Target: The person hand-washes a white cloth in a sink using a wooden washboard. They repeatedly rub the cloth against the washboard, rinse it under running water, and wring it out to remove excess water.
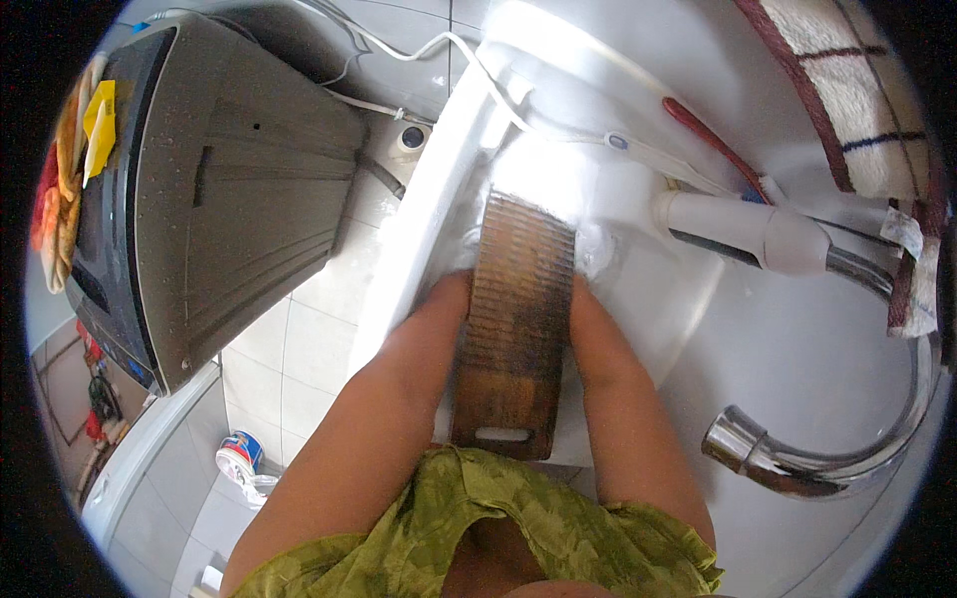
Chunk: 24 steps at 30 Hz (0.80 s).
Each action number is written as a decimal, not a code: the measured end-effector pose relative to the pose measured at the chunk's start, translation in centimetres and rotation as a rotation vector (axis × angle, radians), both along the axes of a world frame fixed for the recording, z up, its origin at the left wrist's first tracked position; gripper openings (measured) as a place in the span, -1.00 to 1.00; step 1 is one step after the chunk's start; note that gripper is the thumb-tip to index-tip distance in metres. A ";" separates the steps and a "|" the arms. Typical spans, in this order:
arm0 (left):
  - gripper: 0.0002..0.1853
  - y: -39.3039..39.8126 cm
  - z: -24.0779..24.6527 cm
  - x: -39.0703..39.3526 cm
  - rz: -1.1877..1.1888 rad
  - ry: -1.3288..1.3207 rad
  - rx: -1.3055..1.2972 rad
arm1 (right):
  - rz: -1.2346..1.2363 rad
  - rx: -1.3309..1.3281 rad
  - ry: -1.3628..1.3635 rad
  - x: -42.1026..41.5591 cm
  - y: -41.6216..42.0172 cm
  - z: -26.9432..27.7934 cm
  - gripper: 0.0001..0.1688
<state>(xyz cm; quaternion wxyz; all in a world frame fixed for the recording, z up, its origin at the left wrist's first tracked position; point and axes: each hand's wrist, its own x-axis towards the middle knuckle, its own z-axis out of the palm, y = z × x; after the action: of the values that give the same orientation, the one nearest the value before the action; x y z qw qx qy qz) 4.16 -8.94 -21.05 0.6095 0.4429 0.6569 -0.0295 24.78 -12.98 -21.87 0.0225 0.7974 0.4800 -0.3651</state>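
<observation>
A worn wooden washboard (516, 299), ridged and with a handle slot at its near end, leans inside the white bathtub (419, 247). My bare arms reach down along both sides of it, from the sleeves of a green patterned garment (478, 493). Both hands are out of view where the forearms meet the board's edges, so what they hold is hidden. Strong glare washes out the far end of the board and the tub around it.
To the left stands a washing machine (254, 179) with a cloth on top (63, 202). At right are a chrome curved spout (815, 463), a white cylindrical fitting (755, 228), a red-handled brush (710, 142) and a checked towel (860, 82). A white cable (478, 63) crosses the tub rim. A small tub (243, 452) sits lower left.
</observation>
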 end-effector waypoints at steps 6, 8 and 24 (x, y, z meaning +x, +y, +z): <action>-0.28 0.3 0.0 0.4 0.024 0.009 0.000 | 0.008 -0.005 0.003 -0.1 0.4 -0.2 -0.65; -0.28 0.1 0.2 0.6 0.022 0.015 0.004 | 0.005 -0.009 0.001 0.2 0.6 -0.2 -0.65; -0.28 -1.8 0.8 2.9 0.045 0.017 0.016 | 0.001 -0.004 0.001 0.1 1.8 -1.1 -0.64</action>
<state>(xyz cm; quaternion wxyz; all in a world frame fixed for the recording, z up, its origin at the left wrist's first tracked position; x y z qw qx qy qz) 7.04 -10.75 -20.27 0.6008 0.4327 0.6720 -0.0143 24.87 -11.22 -22.97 0.0243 0.7968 0.4798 -0.3664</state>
